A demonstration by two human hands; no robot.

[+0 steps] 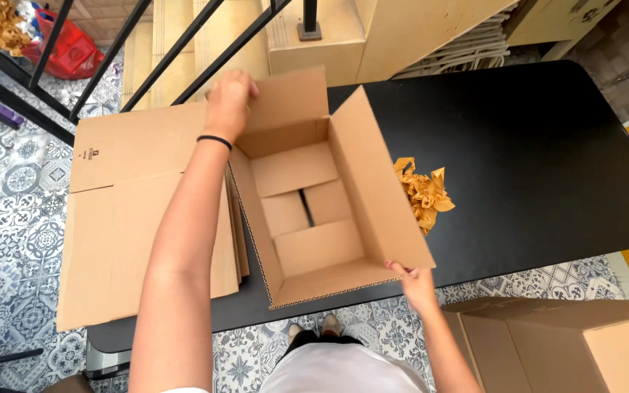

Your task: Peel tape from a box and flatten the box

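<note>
An open brown corrugated cardboard box (307,211) stands on the black rectangular counter (533,160), its top flaps spread outward and its four bottom flaps folded in, with a narrow dark gap showing between them at the middle. The left hand (228,102), with a thin black band at the wrist, reaches across to the far left corner of the box and closes its fingers over the edge where the far flap meets the left wall. The right hand (416,285) pinches the near corner of the wide right flap between thumb and fingers, though how tightly it holds is hard to tell from this angle. A stack of flattened brown cardboard sheets (140,211) lies just left of the box, overhanging the counter edge. A crumpled wad of tan packing paper (425,193) sits on the counter just behind the right flap. Another brown cardboard carton (562,342) stands on the patterned tile floor (9,218) at lower right.
</note>
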